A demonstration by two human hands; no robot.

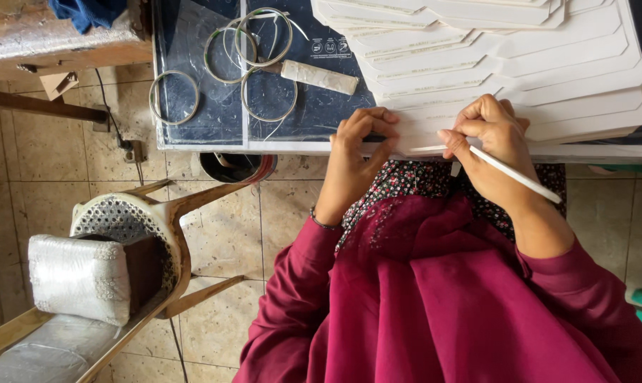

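R hand [492,135] pinches a thin white stick-like tool [514,174], fingers curled tight round it, tip end down at the near edge of the fanned stack of white card pieces [548,78]. L hand [361,145] is curled too, fingertips pressing the stack's near-left edge w/ something small and dark under them; can't tell what. Hands sit near each other, both at the table edge [214,145]. A dark bracelet [324,223] on the L wrist, maroon sleeves and a floral cloth below. Stack spreads away across the table's R half, overlapping like steps. Further L on the dark mat [193,106]: several thin rings [264,35] and a white wrapped block [319,76]. Off the table, L side: wooden chair [157,227] w/ a white cushion [79,276], on a tiled floor [44,163].
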